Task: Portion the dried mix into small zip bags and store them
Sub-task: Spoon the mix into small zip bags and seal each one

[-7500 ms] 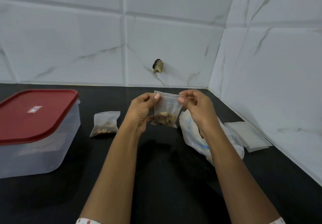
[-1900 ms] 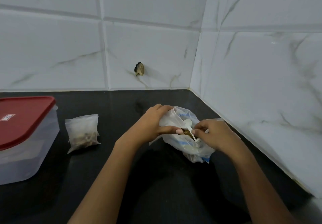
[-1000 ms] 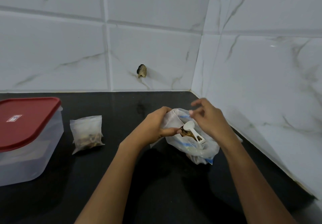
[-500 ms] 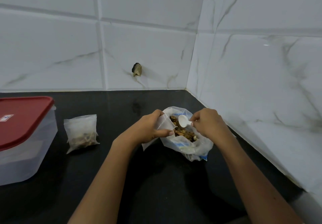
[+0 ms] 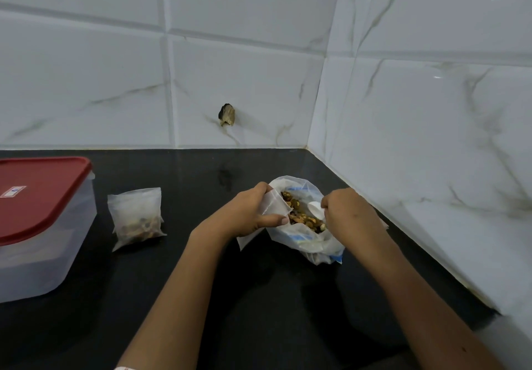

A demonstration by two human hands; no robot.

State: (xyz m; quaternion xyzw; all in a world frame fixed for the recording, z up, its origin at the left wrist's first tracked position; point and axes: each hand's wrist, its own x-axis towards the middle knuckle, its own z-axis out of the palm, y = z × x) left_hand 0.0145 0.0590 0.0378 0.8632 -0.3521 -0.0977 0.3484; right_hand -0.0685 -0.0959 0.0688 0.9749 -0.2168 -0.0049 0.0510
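The right hand (image 5: 349, 214) is closed on a white scoop (image 5: 315, 207), of which only the bowl shows; the handle is hidden in the fist. The scoop sits in the mix (image 5: 302, 215) inside the big bag (image 5: 313, 243), which stands between the hands (its lower contents are veiled by cloudy plastic). The left hand (image 5: 250, 214) pinches one small bag (image 5: 272, 207) at the big bag's rim; whether it is open or holds anything is hard to tell, as the palm covers its middle. One filled bag (image 5: 136, 218) lies well to the left of the left hand, its contents blurred. Farther left stands one box (image 5: 43, 254) with a red lid (image 5: 37, 194), cut off by the frame edge. All rest on the black counter (image 5: 259, 312).
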